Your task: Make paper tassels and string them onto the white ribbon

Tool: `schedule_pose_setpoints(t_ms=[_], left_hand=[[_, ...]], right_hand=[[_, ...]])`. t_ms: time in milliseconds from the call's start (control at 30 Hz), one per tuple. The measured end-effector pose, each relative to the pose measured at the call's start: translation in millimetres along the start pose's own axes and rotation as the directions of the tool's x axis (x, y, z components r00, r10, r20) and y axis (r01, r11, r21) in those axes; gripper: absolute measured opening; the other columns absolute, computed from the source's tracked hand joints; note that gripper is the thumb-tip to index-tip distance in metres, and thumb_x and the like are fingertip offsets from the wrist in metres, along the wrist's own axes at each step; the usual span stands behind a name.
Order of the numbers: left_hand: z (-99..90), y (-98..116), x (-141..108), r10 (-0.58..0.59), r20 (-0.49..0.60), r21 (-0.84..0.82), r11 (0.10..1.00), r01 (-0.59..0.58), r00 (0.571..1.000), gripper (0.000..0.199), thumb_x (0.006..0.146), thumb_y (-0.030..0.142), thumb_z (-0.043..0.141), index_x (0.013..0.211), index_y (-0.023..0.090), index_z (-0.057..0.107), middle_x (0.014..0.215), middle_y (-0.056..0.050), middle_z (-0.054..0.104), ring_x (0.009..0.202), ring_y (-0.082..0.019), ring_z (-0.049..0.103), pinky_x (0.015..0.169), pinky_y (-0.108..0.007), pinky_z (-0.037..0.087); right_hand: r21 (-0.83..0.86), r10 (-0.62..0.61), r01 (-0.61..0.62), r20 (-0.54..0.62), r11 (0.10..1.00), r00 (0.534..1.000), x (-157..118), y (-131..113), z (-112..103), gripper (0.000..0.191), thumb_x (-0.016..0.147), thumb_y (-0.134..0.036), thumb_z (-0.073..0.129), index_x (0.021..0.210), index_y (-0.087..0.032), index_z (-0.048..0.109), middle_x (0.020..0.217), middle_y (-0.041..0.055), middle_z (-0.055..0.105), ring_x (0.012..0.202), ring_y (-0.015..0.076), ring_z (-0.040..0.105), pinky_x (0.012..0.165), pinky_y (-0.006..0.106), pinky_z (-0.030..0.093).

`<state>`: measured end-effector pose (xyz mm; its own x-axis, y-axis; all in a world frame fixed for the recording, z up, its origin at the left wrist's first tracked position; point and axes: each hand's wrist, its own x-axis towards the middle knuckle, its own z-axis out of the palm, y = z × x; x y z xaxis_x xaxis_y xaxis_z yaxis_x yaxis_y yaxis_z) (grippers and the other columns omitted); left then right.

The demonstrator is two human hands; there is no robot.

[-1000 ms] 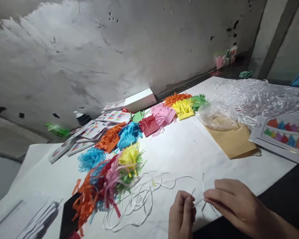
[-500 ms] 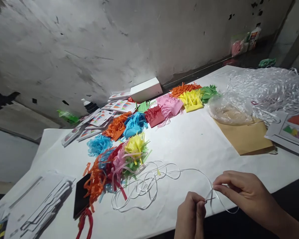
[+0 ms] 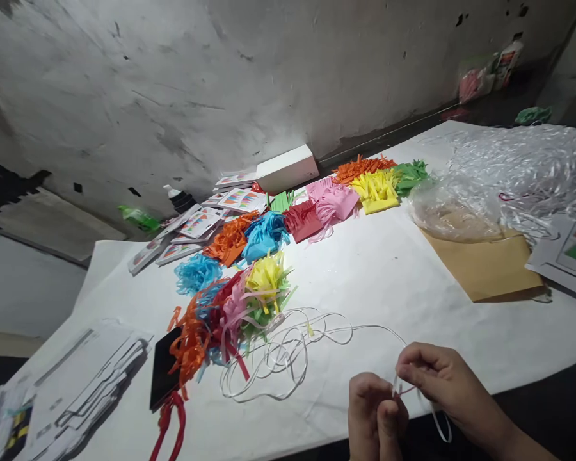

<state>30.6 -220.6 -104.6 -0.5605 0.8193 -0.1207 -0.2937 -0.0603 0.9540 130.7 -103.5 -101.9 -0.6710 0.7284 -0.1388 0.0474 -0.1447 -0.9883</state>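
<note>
At the table's front edge my left hand (image 3: 375,413) is closed in a pinch on a thin needle-like piece (image 3: 408,390), its tip pointing right. My right hand (image 3: 444,379), also pinching, grips white string (image 3: 349,328) close beside the left fingertips. A short loop of the string hangs below my right hand. From there the string runs left into loose coils on the white table covering. Whether the string passes through the thin piece cannot be made out. Beside the coils lies a heap of fringed paper tassels (image 3: 230,307) in orange, red, pink, yellow, green and blue.
Folded fringed paper bundles (image 3: 304,221) form a row toward the wall. At the right lie a brown envelope (image 3: 484,272) and a mass of clear plastic strips (image 3: 523,160). A black phone-like slab (image 3: 164,371) and stacked white sheets (image 3: 86,384) lie left. A white box (image 3: 288,168) stands behind.
My right hand has moved left and down with the string, closing in on the left fingertips and the thin piece. The view has shifted slightly.
</note>
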Motion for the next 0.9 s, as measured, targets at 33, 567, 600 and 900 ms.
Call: schedule_pose_setpoints(t_ms=[33, 567, 600, 900], left_hand=[[2.7, 1, 3, -0.008, 0.049, -0.088, 0.996, 0.012, 0.999, 0.045, 0.088, 0.068, 0.065, 0.094, 0.024, 0.057, 0.057, 0.007, 0.041, 0.049, -0.007, 0.032, 0.050, -0.021, 0.024], [-2.6, 5, 29, -0.107, 0.482, -0.114, 0.976, 0.183, 0.870, 0.046, 0.095, 0.066, 0.058, 0.085, 0.022, 0.046, 0.055, 0.007, 0.047, 0.042, -0.006, 0.037, 0.045, -0.017, 0.029], [-5.6, 6, 31, -0.095, 0.502, -0.056, 0.988, 0.141, 0.860, 0.047, 0.095, 0.067, 0.056, 0.084, 0.022, 0.046, 0.055, 0.007, 0.047, 0.042, -0.006, 0.036, 0.045, -0.018, 0.029], [-24.4, 30, 33, -0.021, 0.421, 0.496, 0.842, -0.211, 0.907, 0.057, 0.099, 0.069, 0.040, 0.073, 0.020, 0.052, 0.062, 0.000, 0.051, 0.056, -0.012, 0.042, 0.056, -0.025, 0.032]], right_hand=[[0.016, 0.003, -0.003, 0.019, 1.000, 1.000, 0, 1, 5, 0.039, 0.088, -0.056, 0.070, 0.074, -0.019, 0.069, 0.060, -0.0030, 0.054, 0.055, 0.0112, 0.045, 0.051, 0.022, 0.038], [-0.084, -0.464, 0.471, 0.092, 0.878, 0.881, -19, -15, 1, 0.021, 0.102, -0.022, 0.057, 0.107, -0.034, 0.073, 0.087, -0.0012, 0.056, 0.059, 0.0102, 0.065, 0.053, 0.019, 0.058], [-0.108, -0.444, 0.448, 0.059, 0.888, 0.894, -18, -16, 2, 0.017, 0.102, -0.025, 0.057, 0.099, -0.032, 0.073, 0.086, -0.0009, 0.057, 0.063, 0.0116, 0.065, 0.056, 0.020, 0.058], [-0.245, -0.470, 0.442, -0.070, 0.863, 0.880, -17, -6, -6, 0.023, 0.105, -0.031, 0.049, 0.085, -0.026, 0.060, 0.081, 0.0007, 0.057, 0.071, 0.0163, 0.061, 0.064, 0.025, 0.053]])
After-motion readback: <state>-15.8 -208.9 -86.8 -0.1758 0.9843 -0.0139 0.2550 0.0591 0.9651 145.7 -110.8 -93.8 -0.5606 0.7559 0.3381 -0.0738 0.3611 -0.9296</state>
